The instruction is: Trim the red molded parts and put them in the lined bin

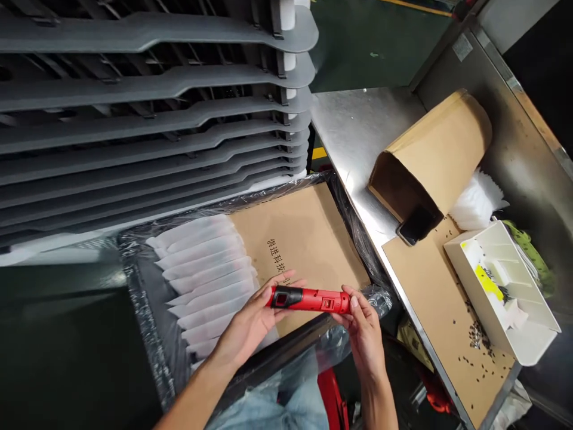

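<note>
The left hand (248, 319) and right hand (363, 334) grip a red cordless tool (308, 300) (black end leftward) above a cardboard sheet (304, 239). White foam sleeves (201, 275) lie alongside.

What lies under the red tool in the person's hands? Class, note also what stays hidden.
Below the red tool, between the left hand and right hand, is a cardboard sheet with printed characters. The tool and hands hide the sheet directly beneath them.
</note>
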Demonstrator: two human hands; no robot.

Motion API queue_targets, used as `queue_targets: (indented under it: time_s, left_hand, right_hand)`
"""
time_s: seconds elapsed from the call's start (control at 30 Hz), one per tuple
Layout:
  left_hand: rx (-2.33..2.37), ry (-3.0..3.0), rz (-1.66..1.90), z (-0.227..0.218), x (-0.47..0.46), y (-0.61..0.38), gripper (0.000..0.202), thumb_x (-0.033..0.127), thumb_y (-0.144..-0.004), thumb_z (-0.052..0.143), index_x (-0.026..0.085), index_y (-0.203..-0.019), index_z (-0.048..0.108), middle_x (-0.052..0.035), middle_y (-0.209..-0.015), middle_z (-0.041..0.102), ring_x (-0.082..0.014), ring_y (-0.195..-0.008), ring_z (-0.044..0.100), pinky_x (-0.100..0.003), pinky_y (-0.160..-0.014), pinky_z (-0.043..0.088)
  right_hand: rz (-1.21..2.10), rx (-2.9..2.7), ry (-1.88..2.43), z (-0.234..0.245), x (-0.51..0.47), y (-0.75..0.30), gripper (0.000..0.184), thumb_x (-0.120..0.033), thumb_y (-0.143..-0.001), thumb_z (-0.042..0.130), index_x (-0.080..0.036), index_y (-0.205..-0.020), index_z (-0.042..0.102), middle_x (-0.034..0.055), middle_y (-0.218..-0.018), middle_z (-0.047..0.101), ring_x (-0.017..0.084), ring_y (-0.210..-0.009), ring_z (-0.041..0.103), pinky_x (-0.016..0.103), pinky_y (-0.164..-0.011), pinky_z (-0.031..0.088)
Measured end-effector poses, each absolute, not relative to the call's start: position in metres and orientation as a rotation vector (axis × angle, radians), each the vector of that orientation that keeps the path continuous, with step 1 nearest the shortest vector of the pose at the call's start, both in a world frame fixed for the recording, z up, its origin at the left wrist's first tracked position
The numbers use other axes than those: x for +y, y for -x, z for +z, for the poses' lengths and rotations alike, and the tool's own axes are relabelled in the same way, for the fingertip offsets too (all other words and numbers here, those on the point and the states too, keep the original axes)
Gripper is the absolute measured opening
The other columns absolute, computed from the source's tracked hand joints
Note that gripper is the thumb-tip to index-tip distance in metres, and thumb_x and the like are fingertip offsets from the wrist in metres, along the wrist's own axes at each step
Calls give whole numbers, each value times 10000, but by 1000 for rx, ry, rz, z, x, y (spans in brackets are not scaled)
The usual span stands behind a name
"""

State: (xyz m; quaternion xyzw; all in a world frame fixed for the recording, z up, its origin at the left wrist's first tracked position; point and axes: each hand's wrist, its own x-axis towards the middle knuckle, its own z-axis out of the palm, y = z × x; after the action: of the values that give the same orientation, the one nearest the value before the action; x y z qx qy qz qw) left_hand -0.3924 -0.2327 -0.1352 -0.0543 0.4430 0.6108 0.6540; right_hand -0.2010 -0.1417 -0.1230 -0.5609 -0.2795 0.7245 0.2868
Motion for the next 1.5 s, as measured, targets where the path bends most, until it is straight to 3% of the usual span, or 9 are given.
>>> queue_targets:
  time_s: [0.17,0.37,0.6,1.1,1.27,1.5]
  left_hand:
    - [919,247,1544,-133,-201,368,609,438,-760,801,207,-1291,609,-131,-1197,736,-298,-1341,537,-490,-1210,291]
    - [881,189,1550,-122,-184,347,619,426,-714,861,204,-1251,649,-118,-1146,757,-252,-1188,662,-442,-1163,400]
    - [976,175,1484,-113,-184,324,621,531,-646,883,193,-1139,712,-78,-998,794,-188,-1003,732,-248,-907,580]
    - [966,312,1607,-102,-185,292,628,493,-472,969,136,-933,736,-29,-782,747,-157,-815,721,-258,-809,623]
    - [933,263,1649,-96,-186,286,543,503,-509,952,154,-845,709,26,-680,678,-143,-766,699,-247,-791,607]
    - [1027,101,1688,-85,-189,279,487,567,-613,882,177,-814,671,42,-689,652,-128,-752,669,-250,-817,559]
  right_hand:
    - [1863,-605,1515,-104,-177,181,455,-521,-706,844,-235,-1052,769,37,-1027,755,144,-874,695,224,-760,591]
    - [1963,-531,1471,-98,-205,153,531,-505,-716,844,-198,-1137,739,75,-1045,763,166,-834,705,279,-790,595]
    - [1965,-412,1373,-89,-219,138,453,-447,-773,817,-179,-1128,733,101,-1118,744,167,-912,689,297,-808,604]
    - [1990,-410,1368,-73,-235,124,524,-498,-716,840,-179,-1120,739,114,-1095,736,209,-887,685,358,-806,608]
    - [2004,-397,1337,-67,-237,121,476,-488,-756,808,-181,-1114,747,98,-1086,743,192,-867,688,340,-829,597]
    - [1987,-507,1345,-64,-240,117,447,-552,-827,708,-190,-1085,756,82,-1031,746,196,-864,676,312,-764,579]
